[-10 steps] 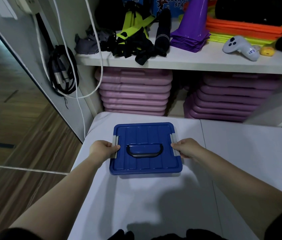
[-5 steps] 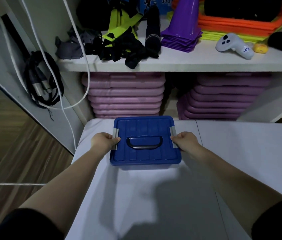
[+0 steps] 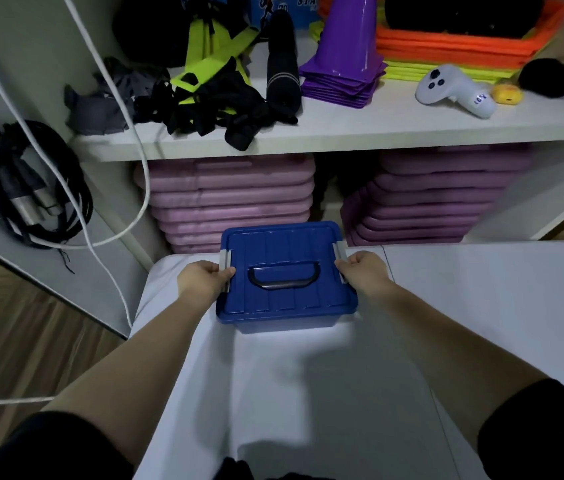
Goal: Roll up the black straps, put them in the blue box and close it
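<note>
A white table point(image 3: 446, 323) fills the lower half of the view, and behind it stands a white shelf unit point(image 3: 360, 129) whose upper board carries loose gear. Under that board, two stacks of pink pads point(image 3: 232, 199) lie flat, one to the left and one to the right. On the board's right end lie orange and yellow flat mats point(image 3: 453, 50) with a dark bundle on top; just left of them a purple cone point(image 3: 346, 32) stands upright on a pile of purple bases. A tangle of black and neon-yellow straps point(image 3: 211, 88) spreads over the left part of the board, with a black rolled item point(image 3: 282, 71) lying between the tangle and the cone. On the left wall hangs a coil of black cable point(image 3: 38, 188), crossed by white cords point(image 3: 107, 161). At the far edge of the table sits the blue box point(image 3: 285, 275), its lid down and its dark carry handle point(image 3: 282, 277) lying flat in the lid's middle. The left hand point(image 3: 204, 280) grips the box's left side, thumb on top of the lid beside the grey latch point(image 3: 225, 261), fingers wrapped under the rim. The right hand point(image 3: 363, 271) clasps the right side the same way at the other grey latch. A white game controller point(image 3: 453, 90) lies on the shelf's right part, and a small yellow object point(image 3: 507, 93) lies just beside it.
</note>
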